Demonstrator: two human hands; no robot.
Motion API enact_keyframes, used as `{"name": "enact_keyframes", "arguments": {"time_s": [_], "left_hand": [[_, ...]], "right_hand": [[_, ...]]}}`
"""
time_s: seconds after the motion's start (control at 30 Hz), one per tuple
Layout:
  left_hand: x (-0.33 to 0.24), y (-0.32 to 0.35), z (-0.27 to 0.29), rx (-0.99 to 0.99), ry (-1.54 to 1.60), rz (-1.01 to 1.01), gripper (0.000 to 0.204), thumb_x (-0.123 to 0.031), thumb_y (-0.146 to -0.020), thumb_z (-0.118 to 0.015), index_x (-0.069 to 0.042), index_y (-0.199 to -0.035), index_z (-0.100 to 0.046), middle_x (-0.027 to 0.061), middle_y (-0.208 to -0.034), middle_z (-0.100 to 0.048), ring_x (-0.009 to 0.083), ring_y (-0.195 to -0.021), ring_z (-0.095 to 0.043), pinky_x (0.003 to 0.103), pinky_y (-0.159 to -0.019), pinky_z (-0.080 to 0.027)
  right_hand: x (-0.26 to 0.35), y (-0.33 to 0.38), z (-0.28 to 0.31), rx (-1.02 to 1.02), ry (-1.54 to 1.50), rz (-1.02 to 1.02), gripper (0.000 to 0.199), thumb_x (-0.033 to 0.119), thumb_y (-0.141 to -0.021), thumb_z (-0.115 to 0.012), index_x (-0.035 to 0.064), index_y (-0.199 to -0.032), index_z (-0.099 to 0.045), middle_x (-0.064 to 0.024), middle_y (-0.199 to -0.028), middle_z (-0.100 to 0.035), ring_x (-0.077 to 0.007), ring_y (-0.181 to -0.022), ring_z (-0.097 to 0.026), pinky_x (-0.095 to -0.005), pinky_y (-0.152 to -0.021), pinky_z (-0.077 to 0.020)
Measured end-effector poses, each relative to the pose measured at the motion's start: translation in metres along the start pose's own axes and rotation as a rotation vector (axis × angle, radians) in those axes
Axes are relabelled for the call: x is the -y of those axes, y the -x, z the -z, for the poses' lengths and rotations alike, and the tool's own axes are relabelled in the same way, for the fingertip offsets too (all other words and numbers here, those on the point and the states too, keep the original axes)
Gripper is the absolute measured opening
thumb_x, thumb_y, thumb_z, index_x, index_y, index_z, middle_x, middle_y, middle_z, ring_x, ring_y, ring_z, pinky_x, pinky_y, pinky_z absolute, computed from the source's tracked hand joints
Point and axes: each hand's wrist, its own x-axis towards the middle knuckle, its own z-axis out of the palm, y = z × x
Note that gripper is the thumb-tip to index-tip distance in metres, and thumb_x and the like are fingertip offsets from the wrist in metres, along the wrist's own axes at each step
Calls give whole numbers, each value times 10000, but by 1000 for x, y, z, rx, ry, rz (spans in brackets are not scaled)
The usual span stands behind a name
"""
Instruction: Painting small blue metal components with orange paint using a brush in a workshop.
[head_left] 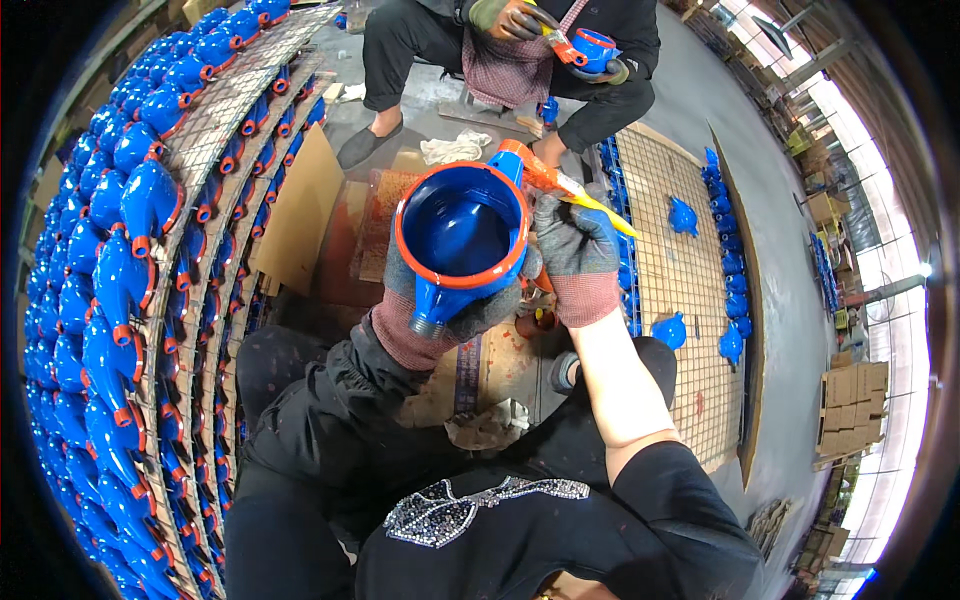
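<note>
The left hand (480, 314), in a dark glove with a reddish cuff, cups a blue vessel (462, 225) at the centre of the frame. Much of this hand is hidden behind the vessel, including most of its fingers, but they support it from below. The right hand (577, 240), gloved alike, has its fingers closed around a yellow-handled brush (603, 212). The orange brush head overlaps the vessel's upper right projection; whether they touch is hard to tell. Below the right hand, a small reddish-brown cup (535, 322) is partly covered, its contents unclear.

The vessel's round mouth has an orange rim and opens toward the camera, showing glossy blue walls and a darker floor. A short spout sticks out at its lower left.

At the top of the frame, a co-worker (515, 60), cut off above the chest, holds another blue vessel (594, 52) with an orange rim, and an orange-headed brush. Stacked racks (235, 110) at left bear many blue pieces with orange edges, the outermost lost in the dark fisheye border. At right, a mesh rack (665, 270) holds more blue pieces; cartons (853, 405) sit beyond, near the right edge.
</note>
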Motion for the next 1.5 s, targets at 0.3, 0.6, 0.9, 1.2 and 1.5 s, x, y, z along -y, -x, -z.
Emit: {"name": "enact_keyframes", "arguments": {"time_s": [0.3, 0.6, 0.9, 1.2, 1.5], "left_hand": [[-50, -1, -31, -8, -38, -73, 614, -301, -811, -722, -75, -1334, -492, 104, -1257, -606, 244, -1082, -639, 409, -898, -549], [-51, -3, -36, -124, -25, -136, 648, -481, -922, -606, -55, -1387, -457, 142, -1310, -579, 286, -1148, -617, 411, -993, -515], [-18, -12, -8, -394, -1226, -90, 701, -246, -727, -817, -49, -1312, -485, 146, -1130, -615, 272, -1004, -655, 379, -868, -543], [-6, -16, 1, -183, -2218, -282, 729, -287, -668, -834, -35, -1280, -528, 188, -1123, -593, 351, -1037, -596, 417, -891, -510], [-21, -18, -7, -190, -1050, -53, 609, -280, -725, -827, -40, -1225, -575, 100, -1082, -649, 163, -916, -652, 311, -784, -551]], "right_hand": [[0, -23, 23, -47, 225, 89, 348, -111, -813, -502, -65, -1158, -507, -197, -1175, -584, -304, -1129, -600, -420, -1047, -497], [37, -18, -7, 82, 350, 302, 349, -72, -869, -599, -42, -1213, -549, -181, -1224, -595, -297, -1148, -599, -439, -1016, -522], [43, 2, -47, -36, 1038, 357, 305, 3, -853, -679, -25, -1152, -628, -115, -1026, -687, -166, -897, -662, -264, -808, -543], [34, 12, -47, 149, 1608, 315, 222, 80, -842, -721, 19, -1054, -699, -42, -877, -700, -104, -778, -642, -230, -682, -502], [48, 21, -49, 73, 1294, 375, 260, -73, -813, -671, 5, -1059, -642, -111, -1069, -676, -166, -951, -635, -290, -853, -515]]}}
